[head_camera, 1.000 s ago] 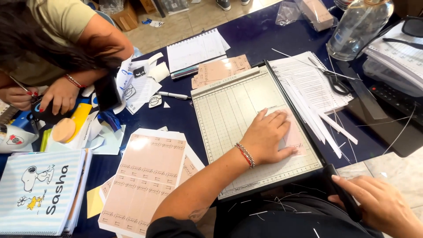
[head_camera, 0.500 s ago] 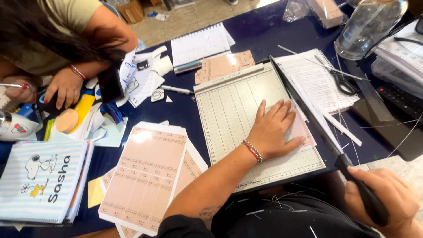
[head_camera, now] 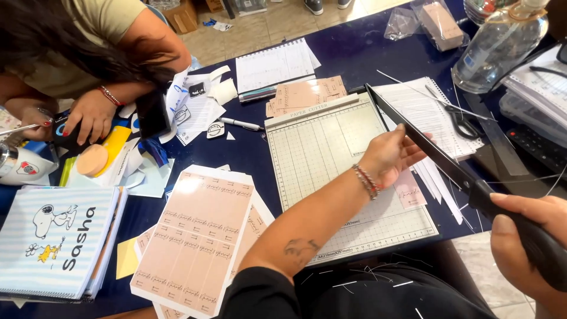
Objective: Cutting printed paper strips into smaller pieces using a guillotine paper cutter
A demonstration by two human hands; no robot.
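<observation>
left hand (head_camera: 391, 155) lies on the cutter (head_camera: 331, 171), fingers loosely curled and pressing a pink sheet (head_camera: 409, 189) against the board's right edge; a beaded bracelet (head_camera: 367, 181) circles the wrist. right hand (head_camera: 525, 242) is clenched around the black handle (head_camera: 531, 236) at the lower right, holding the blade arm (head_camera: 422, 139) raised at a slant above that edge. cutter sits at mid-table: a flat, pale rectangular board printed with a fine green grid and ruler marks, with a straight black arm hinged at the far right corner. pink sheet is thin, matt paper, small, with faint script, half under the left hand. thin white offcuts (head_camera: 440, 189) lie just beside the board's right edge. on the dark blue table (head_camera: 348, 53), left of the cutter, a stack of pink label sheets (head_camera: 198, 236) with white margins is fanned out. a striped spiral notebook (head_camera: 53, 239) lies at the lower left. scissors (head_camera: 458, 118) rest on lined paper beyond the arm. a clear plastic bottle (head_camera: 499, 44) stands at the far right. another person's hand (head_camera: 88, 115) rests on clutter at the upper left.
</observation>
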